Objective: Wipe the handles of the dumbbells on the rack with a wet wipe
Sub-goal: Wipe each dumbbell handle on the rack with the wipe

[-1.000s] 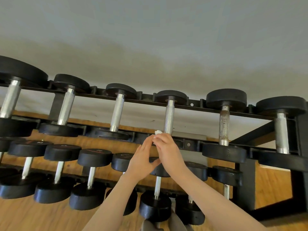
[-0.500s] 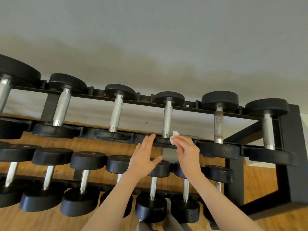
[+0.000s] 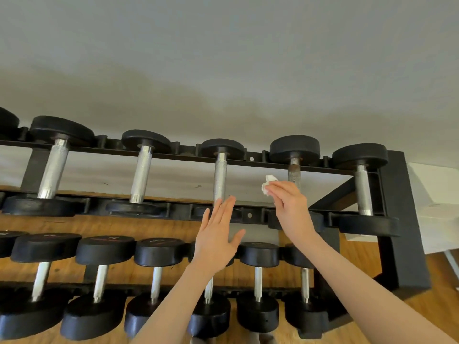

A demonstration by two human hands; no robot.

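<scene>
1. My black steel rack carries two tiers and stands on wood floor.
2. Upper tier dumbbells run 9 to 3 o'clock.
3. Smaller lower dumbbells sit toward 6 o'clock.

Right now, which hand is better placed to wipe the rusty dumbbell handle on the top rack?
Right. The right hand pinches the crumpled white wet wipe beside the rusty metal dumbbell handle. The left hand is flat, empty, and farther off.
</scene>
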